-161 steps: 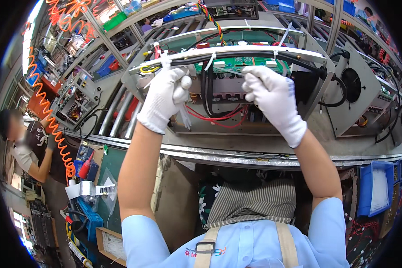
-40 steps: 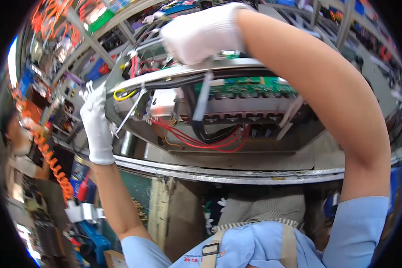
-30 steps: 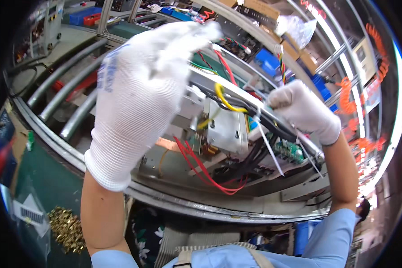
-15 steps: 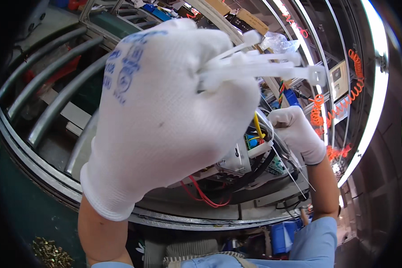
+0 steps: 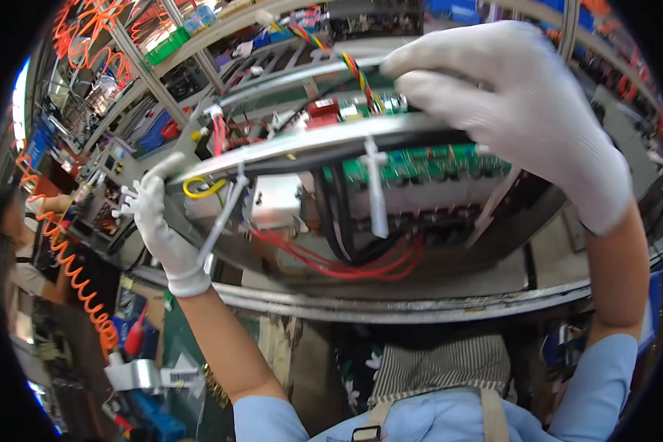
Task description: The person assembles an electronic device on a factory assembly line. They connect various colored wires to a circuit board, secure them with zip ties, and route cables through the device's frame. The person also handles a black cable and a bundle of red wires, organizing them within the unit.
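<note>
Black cable bundle [image 5: 390,144] running along the metal frame rail [image 5: 287,147] across the upper middle, white cable ties [image 5: 376,191] hanging off it. Crowding underneath: green circuit board [image 5: 420,166], red wires [image 5: 331,261], yellow wire loop [image 5: 199,188], leaving little room. Right hand [image 5: 523,110] closing over the bundle's right end, fingers curled on it. Left hand [image 5: 158,228] gripping the rail's left tip, more ties in its fingers. Orange coiled hose [image 5: 74,272] dangling far left, beside another person's arm [image 5: 33,276]. Metal counter edge [image 5: 420,306] curving below.
</note>
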The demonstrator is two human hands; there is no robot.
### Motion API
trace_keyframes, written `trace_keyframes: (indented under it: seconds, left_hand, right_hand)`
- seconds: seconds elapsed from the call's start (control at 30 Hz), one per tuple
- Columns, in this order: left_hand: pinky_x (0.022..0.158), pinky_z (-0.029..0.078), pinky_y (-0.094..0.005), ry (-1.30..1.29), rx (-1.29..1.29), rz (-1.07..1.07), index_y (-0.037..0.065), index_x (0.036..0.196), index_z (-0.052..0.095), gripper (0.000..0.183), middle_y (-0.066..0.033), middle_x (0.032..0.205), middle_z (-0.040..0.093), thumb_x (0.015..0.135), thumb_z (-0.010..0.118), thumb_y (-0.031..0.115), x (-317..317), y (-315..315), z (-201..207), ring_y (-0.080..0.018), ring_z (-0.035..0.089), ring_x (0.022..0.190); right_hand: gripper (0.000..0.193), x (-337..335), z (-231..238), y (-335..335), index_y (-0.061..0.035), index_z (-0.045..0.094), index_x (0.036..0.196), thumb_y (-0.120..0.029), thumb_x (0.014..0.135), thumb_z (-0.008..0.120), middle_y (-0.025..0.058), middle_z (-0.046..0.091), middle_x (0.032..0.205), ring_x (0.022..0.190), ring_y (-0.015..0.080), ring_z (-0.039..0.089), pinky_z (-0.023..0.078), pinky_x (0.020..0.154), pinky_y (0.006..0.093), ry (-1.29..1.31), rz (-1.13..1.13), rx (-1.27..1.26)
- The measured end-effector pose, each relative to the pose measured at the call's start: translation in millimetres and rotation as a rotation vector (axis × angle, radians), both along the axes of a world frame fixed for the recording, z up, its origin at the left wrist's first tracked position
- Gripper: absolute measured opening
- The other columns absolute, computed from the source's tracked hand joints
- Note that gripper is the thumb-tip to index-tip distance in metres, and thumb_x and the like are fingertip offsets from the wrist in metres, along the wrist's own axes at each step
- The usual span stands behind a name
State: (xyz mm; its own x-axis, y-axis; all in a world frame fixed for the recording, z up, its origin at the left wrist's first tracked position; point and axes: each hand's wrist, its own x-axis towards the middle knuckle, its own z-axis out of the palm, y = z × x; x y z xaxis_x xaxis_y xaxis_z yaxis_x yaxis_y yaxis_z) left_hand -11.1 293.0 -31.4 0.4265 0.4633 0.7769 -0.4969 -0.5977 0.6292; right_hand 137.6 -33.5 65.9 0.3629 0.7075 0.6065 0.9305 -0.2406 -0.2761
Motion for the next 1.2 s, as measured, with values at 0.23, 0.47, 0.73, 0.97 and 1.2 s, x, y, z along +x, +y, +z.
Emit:
trace_keyframes:
  seconds: [0.23, 0.47, 0.73, 0.97, 1.2]
  left_hand:
    - [0.069, 0.049, -0.0273, 0.259, 0.476, 0.882, -0.005, 0.091, 0.065, 0.013, -0.0099, 0.089, 0.068, 0.091, 0.058, 0.005, -32.8, -124.6, -28.3, -0.0171, 0.063, 0.077]
    - [0.06, 0.038, -0.0216, 0.605, 0.004, 0.344, 0.0, 0.079, 0.058, 0.017, 0.0025, 0.072, 0.053, 0.089, 0.067, 0.01, 14.3, -197.8, -43.8, -0.0044, 0.044, 0.066]
    - [0.073, 0.042, -0.0261, 0.35, 0.273, 0.301, -0.001, 0.111, 0.065, 0.025, -0.0087, 0.09, 0.061, 0.094, 0.05, 0.011, 11.1, -181.7, -56.3, -0.0162, 0.055, 0.082]
    - [0.067, 0.041, -0.0205, 0.584, -0.105, 0.064, -0.005, 0.092, 0.063, 0.015, 0.0026, 0.082, 0.058, 0.09, 0.066, 0.01, 27.4, -191.2, -18.9, -0.0054, 0.049, 0.074]
    - [0.07, 0.044, -0.023, 0.307, -0.039, 0.139, -0.006, 0.108, 0.067, 0.029, -0.0039, 0.073, 0.064, 0.097, 0.055, 0.017, -21.3, -166.6, -10.6, -0.0086, 0.055, 0.066]
  right_hand:
    - [0.02, 19.2, -36.5, -58.4, 0.0021, 0.069, 0.101, -0.013, 0.092, 0.059, 0.0112, 0.067, 0.077, 0.068, 0.018, 0.065, 0.05, 0.063, 0.0298, -0.095, -0.013, -0.035]
    - [0.016, 31.9, -47.3, -54.9, -0.0002, 0.066, 0.095, -0.014, 0.092, 0.057, 0.012, 0.065, 0.075, 0.067, 0.0221, 0.064, 0.049, 0.062, 0.0319, -0.16, 0.067, 0.009]
    - [0.014, 29.7, -48.1, -44.5, -0.0029, 0.062, 0.088, -0.014, 0.092, 0.055, 0.0128, 0.062, 0.073, 0.066, 0.0269, 0.062, 0.049, 0.061, 0.0344, -0.179, 0.082, 0.025]
    - [0.014, 27.1, -46.7, -52.4, -0.0052, 0.059, 0.082, -0.015, 0.091, 0.053, 0.0135, 0.06, 0.072, 0.065, 0.0311, 0.061, 0.049, 0.06, 0.0366, -0.132, 0.052, 0.107]
    - [0.032, -31.8, -87.9, -108.3, 0.0029, 0.057, 0.127, -0.003, 0.097, 0.048, 0.0116, 0.069, 0.105, 0.079, 0.0123, 0.065, 0.053, 0.073, 0.0249, 0.291, 0.2, 0.662]
